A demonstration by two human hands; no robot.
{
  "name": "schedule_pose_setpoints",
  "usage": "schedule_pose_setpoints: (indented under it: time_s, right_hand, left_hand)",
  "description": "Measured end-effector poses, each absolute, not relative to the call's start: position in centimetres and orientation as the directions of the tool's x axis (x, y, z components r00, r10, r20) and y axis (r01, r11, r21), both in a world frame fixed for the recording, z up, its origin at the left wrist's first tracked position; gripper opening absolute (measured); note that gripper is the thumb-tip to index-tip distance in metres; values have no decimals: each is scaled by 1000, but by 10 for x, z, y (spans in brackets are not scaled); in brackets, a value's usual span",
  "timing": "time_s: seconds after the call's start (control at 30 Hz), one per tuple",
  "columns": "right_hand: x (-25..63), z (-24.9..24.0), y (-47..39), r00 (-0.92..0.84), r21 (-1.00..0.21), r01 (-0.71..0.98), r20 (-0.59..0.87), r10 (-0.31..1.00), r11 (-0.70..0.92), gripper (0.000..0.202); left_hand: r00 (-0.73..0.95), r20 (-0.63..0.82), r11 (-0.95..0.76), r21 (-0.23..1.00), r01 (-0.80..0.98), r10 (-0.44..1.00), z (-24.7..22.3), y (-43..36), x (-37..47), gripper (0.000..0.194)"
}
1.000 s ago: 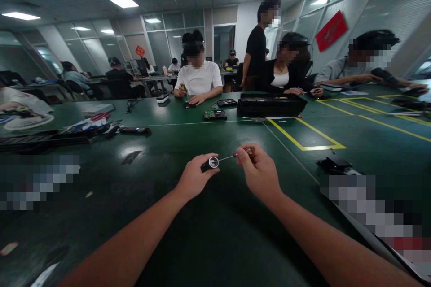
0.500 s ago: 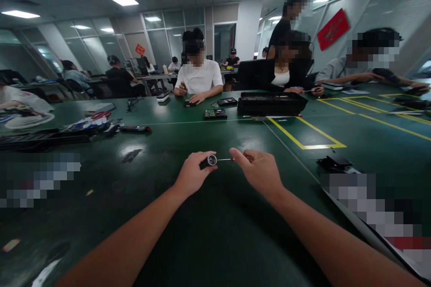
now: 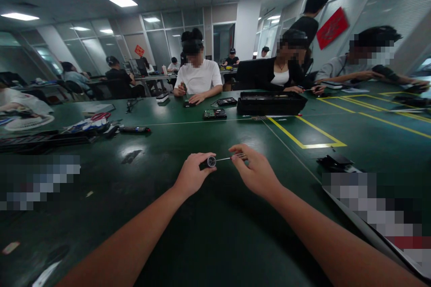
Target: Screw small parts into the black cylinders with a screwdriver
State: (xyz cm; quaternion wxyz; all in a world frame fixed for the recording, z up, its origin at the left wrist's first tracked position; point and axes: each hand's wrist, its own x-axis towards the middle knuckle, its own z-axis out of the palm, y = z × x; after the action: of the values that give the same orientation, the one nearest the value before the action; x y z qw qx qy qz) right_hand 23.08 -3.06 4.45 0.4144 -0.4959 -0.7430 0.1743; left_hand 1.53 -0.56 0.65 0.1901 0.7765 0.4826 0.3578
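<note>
My left hand (image 3: 193,171) is closed around a black cylindrical part (image 3: 211,162), with thumb and fingers on its sides. The part's round, pale-rimmed end faces me, and detail inside it is too small to make out. In my right hand (image 3: 257,168) lies a screwdriver (image 3: 222,158), held level between thumb and fingers. Its thin metal shaft points left and the tip meets the rim of the black part. Most of the screwdriver's handle is hidden by my fingers. Both hands are above the green table (image 3: 208,233).
Beyond my hands lie a green circuit board device (image 3: 214,114) and a long black housing (image 3: 271,104). A dark cylindrical tool (image 3: 134,129) and red-handled scissors (image 3: 100,116) are at left. A black device (image 3: 338,163) sits at right. A person in white (image 3: 199,78) works opposite.
My right fingers have loosened and spread somewhat around the screwdriver handle, the thumb shifting lower. My left hand and the black part have barely moved. A standing person behind has shifted right.
</note>
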Motion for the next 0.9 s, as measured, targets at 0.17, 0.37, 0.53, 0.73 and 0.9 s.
schedule_pose_setpoints:
  time_s: [0.17, 0.37, 0.53, 0.73, 0.9]
  right_hand:
    - [234, 44, -24, -107, -650, 668, 398, 911, 362, 45]
    - [234, 42, -25, -145, -677, 624, 391, 909, 391, 38]
    - [232, 44, -30, -198, -702, 563, 397, 896, 436, 33]
    - [234, 44, -25, -145, -679, 649, 331, 932, 342, 39]
    - [231, 43, -30, -177, -668, 621, 391, 903, 410, 34]
  left_hand:
    - [263, 381, -458, 640, 617, 887, 8, -6, 15, 39]
    - [270, 352, -441, 633, 636, 896, 11, -7, 16, 39]
    - [228, 369, -424, 639, 642, 901, 10, -4, 13, 39]
    - [257, 390, -458, 615, 643, 884, 8, -3, 13, 40]
    - [295, 363, -462, 582, 669, 884, 9, -6, 15, 40]
